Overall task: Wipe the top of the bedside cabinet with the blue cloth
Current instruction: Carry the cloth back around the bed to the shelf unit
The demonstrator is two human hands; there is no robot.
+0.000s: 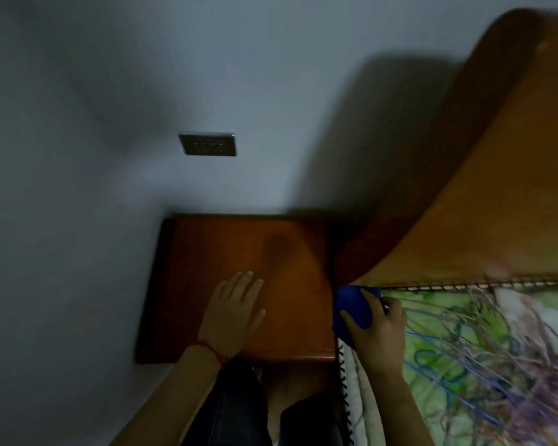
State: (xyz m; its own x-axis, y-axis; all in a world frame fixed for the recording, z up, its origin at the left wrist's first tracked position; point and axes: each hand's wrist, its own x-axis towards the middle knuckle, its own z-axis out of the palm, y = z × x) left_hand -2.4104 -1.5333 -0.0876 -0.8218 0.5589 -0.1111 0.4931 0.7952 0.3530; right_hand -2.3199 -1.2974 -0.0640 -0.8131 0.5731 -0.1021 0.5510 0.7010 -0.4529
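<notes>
The bedside cabinet (207,249) has a bare reddish-brown wooden top and stands against the wall, left of the bed. My left hand (231,313) lies flat on the near part of the top, fingers straight and spread. The blue cloth (351,309) is bunched up at the corner of the bed, just past the cabinet's right edge. My right hand (379,329) grips the cloth, thumb and fingers curled round it.
A tall curved wooden headboard (464,188) rises right of the cabinet. The bed (496,342) carries a green patterned cover with coloured threads. A wall socket plate (207,143) sits above the cabinet. My legs (239,407) are in front of the cabinet.
</notes>
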